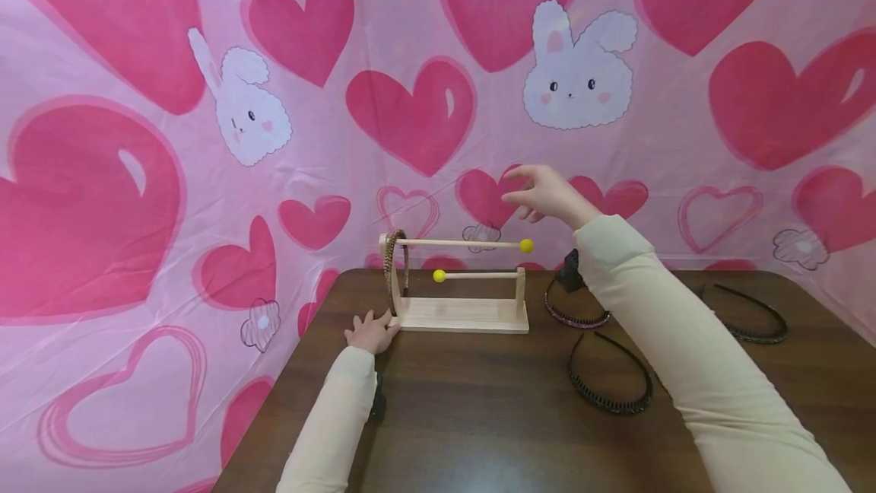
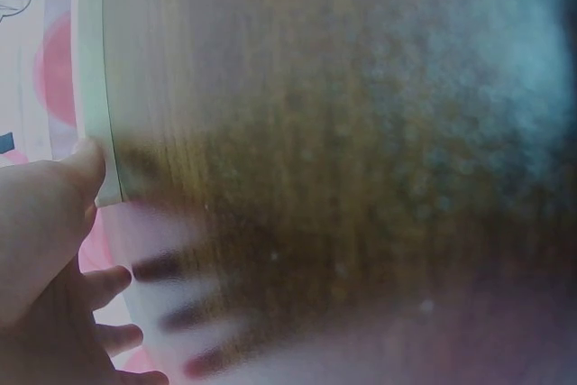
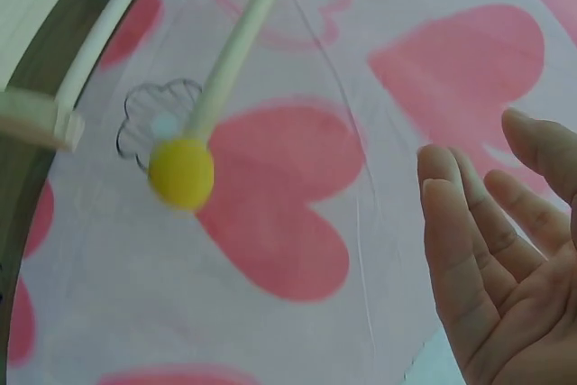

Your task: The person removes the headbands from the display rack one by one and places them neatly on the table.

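A pale wooden stand (image 1: 455, 314) has two horizontal rods tipped with yellow balls, the upper ball (image 1: 526, 246) on the right and the lower ball (image 1: 439, 276) on the left. A brown, braided-looking headband (image 1: 390, 272) hangs on the upper rod against the left post. My left hand (image 1: 370, 334) is at the base's left end with fingers spread; in the left wrist view its thumb (image 2: 88, 164) touches the pale wooden edge. My right hand (image 1: 547, 195) hovers above the upper ball, fingers loosely bent and holding nothing; the right wrist view shows it apart from the ball.
On the brown table (image 1: 472, 417), right of the stand, lie a black toothed headband (image 1: 619, 405), a purplish one (image 1: 578, 320) with a dark bow (image 1: 569, 272), and another dark headband (image 1: 760, 337) farther right. My right sleeve partly covers this area. A pink heart-patterned cloth (image 1: 424, 29) hangs behind.
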### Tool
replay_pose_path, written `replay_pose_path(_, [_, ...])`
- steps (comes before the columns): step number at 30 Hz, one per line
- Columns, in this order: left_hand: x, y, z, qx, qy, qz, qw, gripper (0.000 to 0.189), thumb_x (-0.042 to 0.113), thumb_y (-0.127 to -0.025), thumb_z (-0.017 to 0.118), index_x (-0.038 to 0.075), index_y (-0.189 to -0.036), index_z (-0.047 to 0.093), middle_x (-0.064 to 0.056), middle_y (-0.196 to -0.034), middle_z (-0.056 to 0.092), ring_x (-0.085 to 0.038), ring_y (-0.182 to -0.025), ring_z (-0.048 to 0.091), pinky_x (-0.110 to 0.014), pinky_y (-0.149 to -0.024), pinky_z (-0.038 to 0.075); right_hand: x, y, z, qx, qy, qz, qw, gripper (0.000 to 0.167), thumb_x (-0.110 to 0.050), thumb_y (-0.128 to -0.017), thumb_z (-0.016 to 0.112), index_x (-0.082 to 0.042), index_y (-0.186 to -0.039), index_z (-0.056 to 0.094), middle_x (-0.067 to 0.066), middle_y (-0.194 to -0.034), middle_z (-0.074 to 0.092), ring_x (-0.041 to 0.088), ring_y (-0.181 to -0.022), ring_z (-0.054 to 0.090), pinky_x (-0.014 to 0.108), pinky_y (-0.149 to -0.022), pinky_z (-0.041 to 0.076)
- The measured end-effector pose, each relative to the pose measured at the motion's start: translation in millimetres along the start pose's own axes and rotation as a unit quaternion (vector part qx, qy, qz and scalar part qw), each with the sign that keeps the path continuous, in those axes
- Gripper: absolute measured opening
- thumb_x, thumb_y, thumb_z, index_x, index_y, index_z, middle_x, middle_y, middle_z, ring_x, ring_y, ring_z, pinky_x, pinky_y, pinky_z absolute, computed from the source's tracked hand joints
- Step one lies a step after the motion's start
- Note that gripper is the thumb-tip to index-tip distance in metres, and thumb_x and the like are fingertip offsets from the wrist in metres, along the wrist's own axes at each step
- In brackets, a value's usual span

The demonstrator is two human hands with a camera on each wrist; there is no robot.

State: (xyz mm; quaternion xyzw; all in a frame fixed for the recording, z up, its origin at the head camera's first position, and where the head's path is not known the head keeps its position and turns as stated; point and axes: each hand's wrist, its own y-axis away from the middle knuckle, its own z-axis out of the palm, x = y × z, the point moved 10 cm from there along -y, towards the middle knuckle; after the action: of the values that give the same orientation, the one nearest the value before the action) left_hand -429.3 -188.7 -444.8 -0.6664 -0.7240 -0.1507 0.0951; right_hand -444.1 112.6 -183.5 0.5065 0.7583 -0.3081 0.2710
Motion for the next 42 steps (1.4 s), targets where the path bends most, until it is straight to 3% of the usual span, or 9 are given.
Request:
replay_pose_path(10, [-1.0,-1.9,1.7,0.000,0.001,0.001,1.0000,0.054,0.038,-0.096,0.045,0.013,-0.143,0.036,-0.026,-0.144,0.025,-0.051,-0.129,0.013,-0.065,-0.097,0.013,-18.3,-13.2,39.8,0.014,-0.026,-0.019,0.9994,0.052,-0.019,-0.085,0.067,-0.011,-0.132,0.048,0.019,-0.098,0.061,0.029,-0.064,0.062,0.034,-0.060,0.053])
replay_pose_path(19, [-1.9,-1.9,-0.1,-0.001,0.007,-0.001,1.0000,0.055,0.038,-0.095,0.046,0.013,-0.143,0.035,-0.026,-0.144,0.024,-0.051,-0.130,0.012,-0.065,-0.098,0.011,-30.7,-15.5,79.8,-0.003,-0.045,-0.044,0.9980,0.056,-0.017,-0.084,0.068,-0.011,-0.135,0.044,0.014,-0.091,0.061,0.025,-0.058,0.061,0.033,-0.052,0.052])
replay_pose_path(23, [-2.5,-2.1,-0.2,-0.001,0.007,0.000,1.0000,0.055,0.038,-0.095,0.046,0.013,-0.143,0.035,-0.026,-0.144,0.024,-0.051,-0.130,0.011,-0.065,-0.098,0.011,-35.5,-16.8,96.7,-0.004,-0.039,-0.051,0.9979,0.057,-0.017,-0.084,0.069,-0.012,-0.135,0.043,0.013,-0.091,0.063,0.022,-0.057,0.061,0.030,-0.051,0.051])
replay_pose_path(36, [-1.7,0.0,-2.1,0.004,-0.001,0.006,1.0000,0.054,0.038,-0.095,0.046,0.014,-0.142,0.037,-0.026,-0.143,0.027,-0.051,-0.129,0.014,-0.065,-0.097,0.014,-41.5,-22.5,150.0,-0.023,-0.057,-0.057,0.9965,0.063,-0.019,-0.083,0.070,-0.011,-0.138,0.040,0.012,-0.092,0.063,0.018,-0.060,0.060,0.037,-0.060,0.052])
replay_pose_path(42, [-2.0,-1.5,0.0,0.005,0.001,0.005,1.0000,0.054,0.038,-0.095,0.046,0.013,-0.142,0.037,-0.026,-0.143,0.027,-0.051,-0.129,0.015,-0.066,-0.097,0.014,-43.6,-21.4,169.7,-0.040,-0.108,-0.052,0.9920,0.064,-0.017,-0.083,0.070,-0.014,-0.139,0.038,0.013,-0.099,0.059,0.025,-0.069,0.062,0.036,-0.055,0.053])
